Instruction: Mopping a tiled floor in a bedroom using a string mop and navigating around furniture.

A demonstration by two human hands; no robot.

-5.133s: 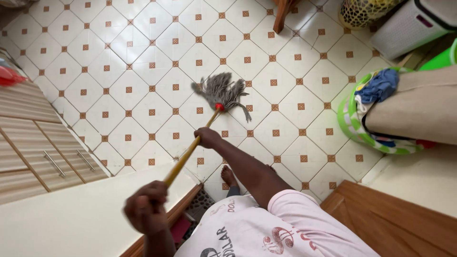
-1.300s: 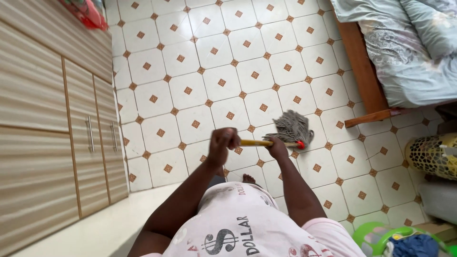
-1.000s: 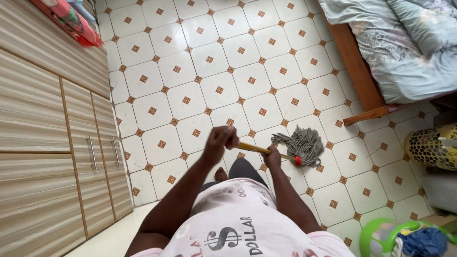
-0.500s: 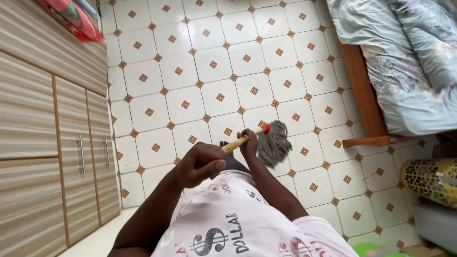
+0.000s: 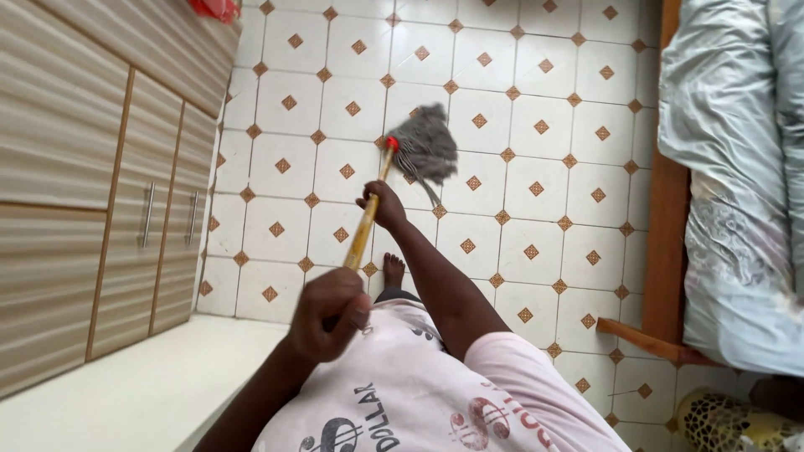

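mop head swung from near right to far floor | 2 hands closed on mop handle: left hand near, right hand far | stroke reaching outward

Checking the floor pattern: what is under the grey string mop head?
The grey string mop head lies on the white floor tiles with brown diamonds. The tile patch beneath its strands is hidden.
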